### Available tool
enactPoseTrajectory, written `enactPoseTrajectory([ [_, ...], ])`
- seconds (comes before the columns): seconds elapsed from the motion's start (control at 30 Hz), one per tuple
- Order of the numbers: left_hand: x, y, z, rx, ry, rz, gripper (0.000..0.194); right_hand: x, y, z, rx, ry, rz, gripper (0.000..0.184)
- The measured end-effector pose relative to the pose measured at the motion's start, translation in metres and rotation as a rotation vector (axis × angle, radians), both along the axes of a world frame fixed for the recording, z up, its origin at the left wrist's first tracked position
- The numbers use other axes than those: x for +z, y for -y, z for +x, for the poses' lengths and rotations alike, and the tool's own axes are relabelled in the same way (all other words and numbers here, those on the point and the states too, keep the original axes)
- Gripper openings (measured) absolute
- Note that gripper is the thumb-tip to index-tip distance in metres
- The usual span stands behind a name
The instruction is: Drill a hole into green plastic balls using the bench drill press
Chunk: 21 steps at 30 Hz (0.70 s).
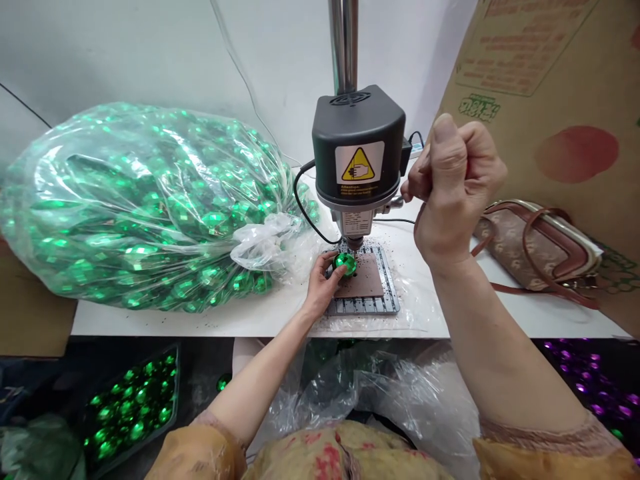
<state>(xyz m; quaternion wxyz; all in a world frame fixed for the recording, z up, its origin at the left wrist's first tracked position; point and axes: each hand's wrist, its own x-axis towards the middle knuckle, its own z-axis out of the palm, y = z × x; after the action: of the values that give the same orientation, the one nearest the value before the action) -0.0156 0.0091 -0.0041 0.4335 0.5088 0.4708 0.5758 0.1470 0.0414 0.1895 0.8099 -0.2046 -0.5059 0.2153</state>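
Observation:
Between the fingers and thumb of my left hand [323, 283] is a shiny green faceted ball [345, 265]. It rests just below the chuck [356, 244] of a small black drill press [359, 143]; whether a bit touches the ball I cannot tell. Under it lies a brown board [367, 283] on the slotted metal base plate [370, 306]. My right hand [457, 180] is raised at the machine's right side, its fingers curled round the feed lever [396, 203], most of which they hide.
A big clear bag [145, 207] of green balls fills the table's left side. On the right are a handbag [537, 247] and a tall cardboard box [545, 93]. Below the table edge stand a crate [175, 393] of green balls and some purple balls [595, 383]. Dark shavings surround the base.

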Motion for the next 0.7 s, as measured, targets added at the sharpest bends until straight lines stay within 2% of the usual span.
enactPoseTrajectory([
  [0.37,0.0043,-0.0045,0.0044,-0.035,-0.169,0.052,0.050,0.0000,0.0000,0.0005,-0.040,0.018,-0.030,0.045],
  [0.7,0.0023,-0.0033,0.0019,-0.221,-0.190,0.077,0.055,-0.0021,-0.0001,0.0016,-0.080,0.082,-0.102,0.047],
])
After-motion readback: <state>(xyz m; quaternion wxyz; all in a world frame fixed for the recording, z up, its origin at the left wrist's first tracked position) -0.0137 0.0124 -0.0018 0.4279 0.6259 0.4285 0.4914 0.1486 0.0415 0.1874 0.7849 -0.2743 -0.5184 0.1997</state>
